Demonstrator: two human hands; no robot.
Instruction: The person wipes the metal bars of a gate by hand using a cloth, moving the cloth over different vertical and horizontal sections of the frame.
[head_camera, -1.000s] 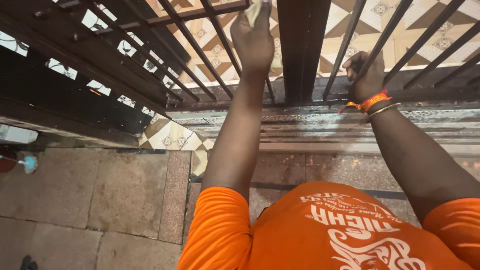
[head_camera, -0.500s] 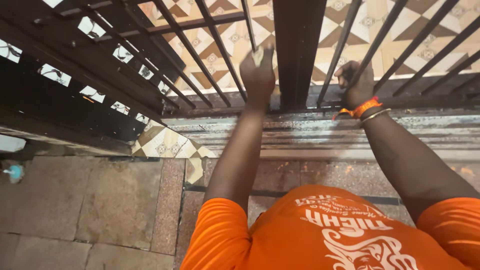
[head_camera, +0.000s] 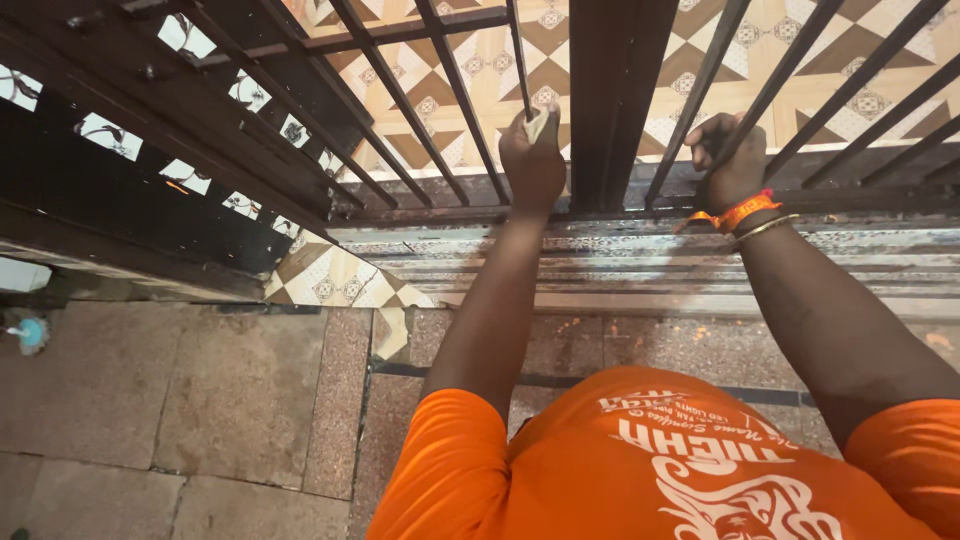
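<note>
Cloth (head_camera: 537, 124) in closed L grip (head_camera: 532, 160)

The gate (head_camera: 600, 100) is dark metal, a bit shiny. The cloth (head_camera: 537, 124) looks soft and pale. The floor (head_camera: 200, 400) is rough, dull stone. The tiles (head_camera: 480, 70) behind look smooth.

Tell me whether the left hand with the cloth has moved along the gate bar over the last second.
Yes. The left hand with the cloth slid down the bar toward the gate's bottom rail.
</note>
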